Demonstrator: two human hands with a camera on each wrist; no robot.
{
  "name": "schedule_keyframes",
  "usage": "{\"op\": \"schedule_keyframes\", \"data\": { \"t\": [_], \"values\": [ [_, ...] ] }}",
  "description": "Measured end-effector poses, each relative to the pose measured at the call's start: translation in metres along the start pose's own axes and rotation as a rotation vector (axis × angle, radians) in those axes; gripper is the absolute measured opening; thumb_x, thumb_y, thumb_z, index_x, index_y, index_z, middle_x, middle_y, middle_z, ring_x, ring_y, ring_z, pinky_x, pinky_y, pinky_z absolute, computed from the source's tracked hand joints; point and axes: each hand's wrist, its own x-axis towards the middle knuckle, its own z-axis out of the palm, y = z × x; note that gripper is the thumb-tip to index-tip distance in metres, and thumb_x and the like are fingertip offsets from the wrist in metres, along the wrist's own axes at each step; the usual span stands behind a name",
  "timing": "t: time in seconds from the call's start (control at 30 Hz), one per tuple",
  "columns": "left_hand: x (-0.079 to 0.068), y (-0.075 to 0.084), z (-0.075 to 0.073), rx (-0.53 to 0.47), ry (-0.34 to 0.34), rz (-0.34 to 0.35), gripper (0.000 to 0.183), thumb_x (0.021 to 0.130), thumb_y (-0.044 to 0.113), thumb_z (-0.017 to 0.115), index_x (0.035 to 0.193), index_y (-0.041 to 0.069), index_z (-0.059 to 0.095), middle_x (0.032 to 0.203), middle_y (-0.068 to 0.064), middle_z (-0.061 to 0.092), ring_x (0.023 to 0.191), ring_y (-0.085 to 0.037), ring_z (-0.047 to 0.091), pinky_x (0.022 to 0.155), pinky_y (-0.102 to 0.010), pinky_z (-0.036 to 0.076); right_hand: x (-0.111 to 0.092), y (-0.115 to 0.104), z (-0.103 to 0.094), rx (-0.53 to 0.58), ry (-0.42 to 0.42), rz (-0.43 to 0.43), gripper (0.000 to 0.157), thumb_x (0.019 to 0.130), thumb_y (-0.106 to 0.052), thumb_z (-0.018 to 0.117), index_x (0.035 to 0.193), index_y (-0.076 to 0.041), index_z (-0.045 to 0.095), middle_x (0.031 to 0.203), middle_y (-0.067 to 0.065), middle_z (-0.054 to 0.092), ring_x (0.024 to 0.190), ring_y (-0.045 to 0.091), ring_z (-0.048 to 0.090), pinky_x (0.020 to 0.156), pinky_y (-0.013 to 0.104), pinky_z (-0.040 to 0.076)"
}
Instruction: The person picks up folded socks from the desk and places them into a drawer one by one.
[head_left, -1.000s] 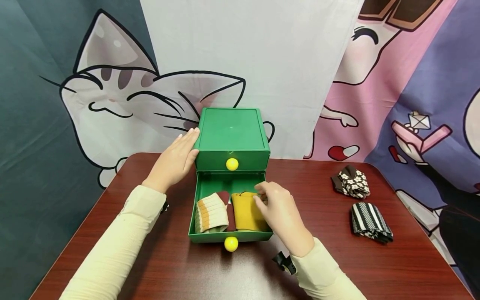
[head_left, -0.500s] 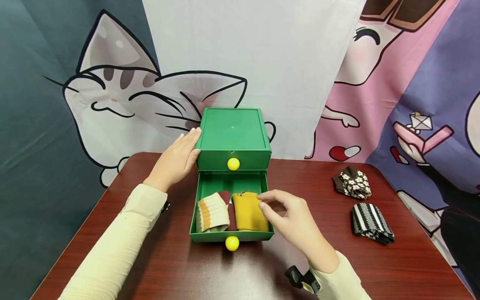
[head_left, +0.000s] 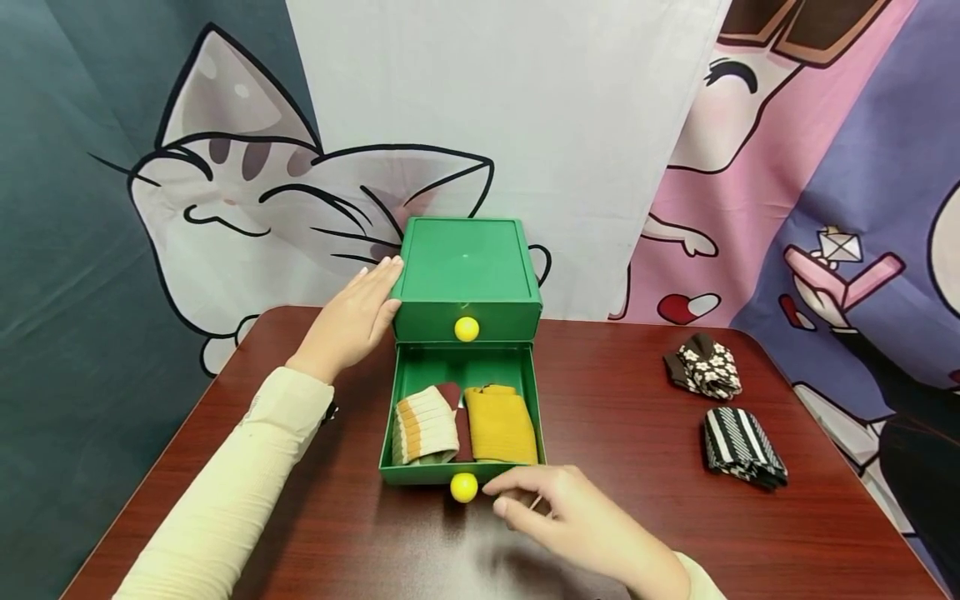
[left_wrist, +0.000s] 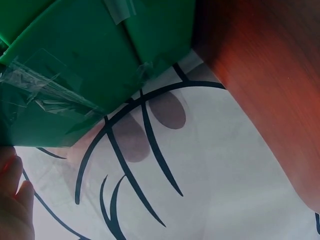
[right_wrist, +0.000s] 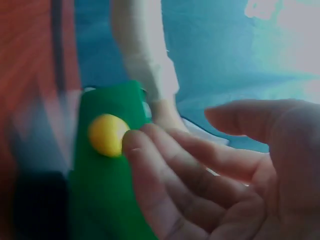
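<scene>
At green cabinet edges, hands well apart

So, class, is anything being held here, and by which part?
Nothing is held: the left grip rests against the boxy green plastic drawer unit; the right grip is beside the lower round yellow knob.

At my twelve o'clock, a green cabinet stands upright, lower drawer out, round yellow knob at its six.
</scene>
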Motion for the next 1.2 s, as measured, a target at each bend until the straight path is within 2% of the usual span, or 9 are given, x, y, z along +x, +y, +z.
{"op": "schedule_keyframes", "data": {
  "t": [0.1, 0.23, 0.43, 0.67, 0.9, 1.07, 1.2],
  "values": [
    [0.000, -0.001, 0.000, -0.003, -0.001, -0.004, 0.055, 0.107, 0.018, 0.049, 0.155, -0.005, 0.034, 0.159, -0.018, 0.038, 0.149, -0.033, 0.032, 0.125, -0.047, 0.019, 0.001, 0.005, 0.011, -0.026, -0.050, 0.083, 0.020, 0.102, -0.025, 0.064, 0.112, -0.013, 0.075, 0.086, -0.016, 0.069, 0.075, -0.005, 0.060, 0.067, 0.019, 0.055],
    [0.000, 0.000, 0.001, -0.007, -0.008, -0.012, 0.055, 0.108, 0.019, 0.048, 0.155, -0.005, 0.033, 0.159, -0.018, 0.038, 0.150, -0.033, 0.032, 0.125, -0.046, 0.018, 0.005, 0.014, 0.026, -0.036, -0.062, 0.179, 0.027, 0.101, -0.029, 0.065, 0.111, -0.006, 0.074, 0.081, -0.014, 0.069, 0.071, -0.005, 0.060, 0.066, 0.018, 0.052],
    [0.001, 0.000, 0.000, 0.014, -0.026, 0.003, 0.055, 0.108, 0.021, 0.046, 0.156, -0.004, 0.033, 0.159, -0.018, 0.038, 0.150, -0.033, 0.031, 0.125, -0.047, 0.018, 0.013, 0.026, 0.042, -0.014, -0.051, 0.241, 0.026, 0.101, -0.031, 0.064, 0.104, -0.007, 0.072, 0.069, -0.010, 0.067, 0.059, -0.003, 0.058, 0.061, 0.018, 0.050],
    [0.003, -0.001, -0.009, 0.084, -0.094, 0.019, 0.057, 0.110, 0.028, 0.043, 0.157, -0.001, 0.031, 0.161, -0.016, 0.036, 0.152, -0.030, 0.028, 0.126, -0.045, 0.015, 0.018, 0.030, 0.055, -0.042, 0.012, 0.185, 0.025, 0.103, -0.033, 0.061, 0.090, -0.013, 0.069, 0.065, -0.012, 0.064, 0.054, -0.003, 0.054, 0.054, 0.017, 0.046],
    [0.003, -0.001, -0.012, 0.077, -0.110, 0.021, 0.058, 0.109, 0.028, 0.045, 0.158, 0.000, 0.031, 0.161, -0.015, 0.036, 0.152, -0.030, 0.027, 0.126, -0.046, 0.016, 0.022, 0.032, 0.060, -0.030, 0.076, 0.182, 0.027, 0.101, -0.035, 0.064, 0.081, -0.018, 0.064, 0.062, -0.016, 0.055, 0.053, -0.004, 0.049, 0.050, 0.018, 0.045],
    [0.002, -0.001, -0.009, 0.053, -0.090, 0.019, 0.057, 0.110, 0.028, 0.042, 0.157, -0.002, 0.032, 0.161, -0.017, 0.036, 0.151, -0.031, 0.028, 0.126, -0.046, 0.016, 0.026, 0.035, 0.061, 0.012, 0.153, 0.141, 0.026, 0.100, -0.031, 0.067, 0.080, -0.015, 0.066, 0.065, -0.004, 0.064, 0.055, -0.003, 0.055, 0.050, 0.018, 0.050],
    [0.001, -0.001, -0.006, 0.037, -0.070, 0.020, 0.057, 0.110, 0.028, 0.042, 0.157, -0.003, 0.032, 0.160, -0.018, 0.036, 0.151, -0.032, 0.028, 0.126, -0.047, 0.017, 0.033, 0.038, 0.061, 0.028, 0.228, 0.111, 0.024, 0.099, -0.029, 0.068, 0.082, -0.012, 0.068, 0.068, 0.003, 0.069, 0.056, 0.004, 0.061, 0.051, 0.019, 0.052]
  ]
}}
